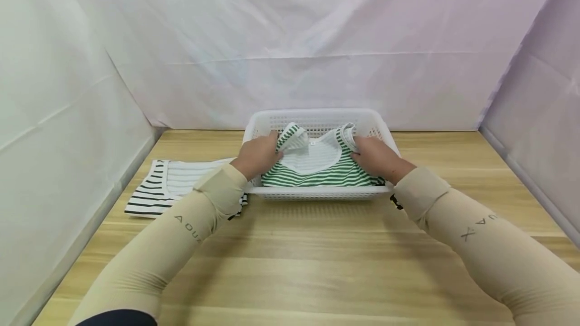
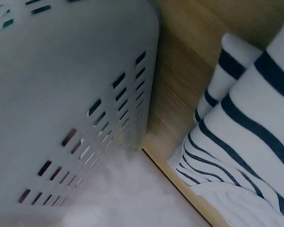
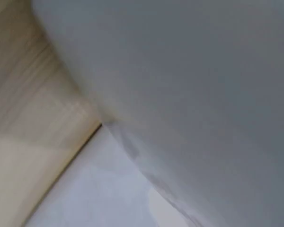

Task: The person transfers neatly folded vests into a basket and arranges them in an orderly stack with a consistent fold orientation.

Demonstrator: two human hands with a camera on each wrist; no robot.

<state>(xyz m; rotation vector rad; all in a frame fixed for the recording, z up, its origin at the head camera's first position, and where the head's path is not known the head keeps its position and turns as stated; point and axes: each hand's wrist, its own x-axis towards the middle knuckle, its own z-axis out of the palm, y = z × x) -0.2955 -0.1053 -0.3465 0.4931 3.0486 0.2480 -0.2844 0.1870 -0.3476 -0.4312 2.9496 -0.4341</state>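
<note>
I record two beige sleeves (image 1: 145, 260), each with dark lettering (image 1: 188, 228) and a broad cuff (image 1: 220, 185); navy fabric (image 1: 119, 318) shows near left.

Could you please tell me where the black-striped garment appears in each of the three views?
Head: the black-striped garment lies left of the white basket, partly hidden by the left sleeve.
Left wrist: it fills much of the right side, cut off by the picture's edge.
Right wrist: not in it.
Shared landmark: the wooden table, visible in all three.
</note>
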